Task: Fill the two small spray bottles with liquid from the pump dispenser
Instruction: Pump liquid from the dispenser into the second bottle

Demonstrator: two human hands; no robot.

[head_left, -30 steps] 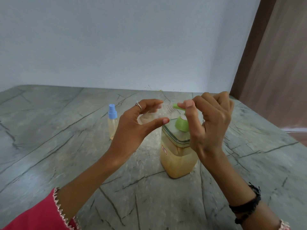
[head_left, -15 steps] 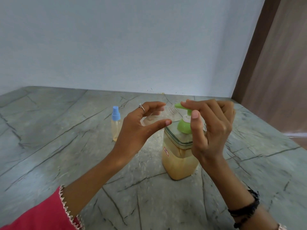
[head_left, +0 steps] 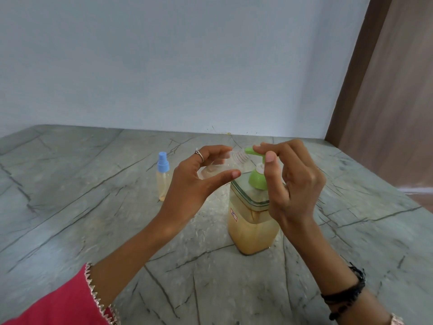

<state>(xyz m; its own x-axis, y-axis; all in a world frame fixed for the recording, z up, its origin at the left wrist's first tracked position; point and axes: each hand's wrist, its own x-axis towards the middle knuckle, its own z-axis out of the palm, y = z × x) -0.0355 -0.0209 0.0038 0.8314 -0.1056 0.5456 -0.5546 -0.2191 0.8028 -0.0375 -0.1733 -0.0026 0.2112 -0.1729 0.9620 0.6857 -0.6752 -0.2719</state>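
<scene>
Seen from the head camera, a grey stone counter [head_left: 70, 207] with dark veins is met at the back by a pale blue wall [head_left: 164, 55]; a brown wooden panel [head_left: 393, 102] is seen at the far right.

Near the middle, a square clear dispenser [head_left: 251, 228] is stood on the counter, about half full of amber liquid, with a green pump [head_left: 256, 177] on its lid. A small red-and-white label is stuck to its left face.

An open clear bottle [head_left: 216, 170] is gripped by the left hand [head_left: 194, 184] — thumb below, fingers curled over the top — and is held tilted on its side, its threaded neck [head_left: 240, 158] brought just beside the pump's spout [head_left: 248, 151]. Whether neck and spout touch cannot be told. A ring is worn on one finger of this hand, and a pink sleeve [head_left: 54, 306] with pale trim covers the forearm at the lower left.

The right hand [head_left: 293, 181] is curled over the pump's head, with fingers laid on top and the thumb pointing down in front of the pump's collar. Dark bands [head_left: 346, 294] are worn at this wrist.

Well to the left, a second bottle [head_left: 162, 177] is stood upright on the counter — capped in blue [head_left: 162, 161], with pale yellow liquid inside.
</scene>
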